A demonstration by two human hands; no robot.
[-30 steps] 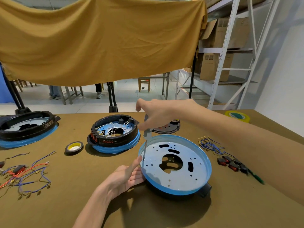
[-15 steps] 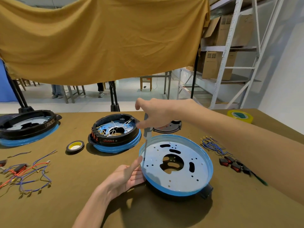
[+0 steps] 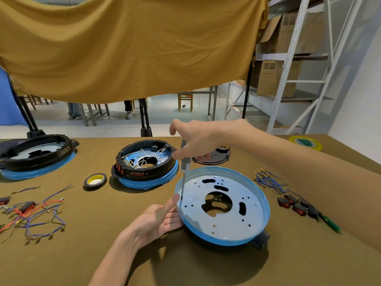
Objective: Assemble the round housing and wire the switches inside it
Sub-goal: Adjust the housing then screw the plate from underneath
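Gripping a grey-handled screwdriver (image 3: 185, 162) from above, the right hand (image 3: 198, 139) holds it near vertical, tip down on the metal plate inside the round housing (image 3: 223, 205), close to the left rim. Left hand (image 3: 156, 220) is open, palm up, fingers straight against the housing's left outer edge, thumb just beside the screwdriver shaft. Housing sits on the brown table (image 3: 82, 254), front centre, blue rim up, black base under it. Behind-left: a second housing (image 3: 145, 164) with white wires and red switches fitted. Far left: a third one (image 3: 35, 155). A tape roll (image 3: 95, 180) lies between them. Loose red and blue wires (image 3: 31, 213) at left. Blue wires (image 3: 268, 180) and a row of rocker switches (image 3: 294, 205) at right, partly behind the right forearm. Green pen (image 3: 329, 222) just beside the switches.
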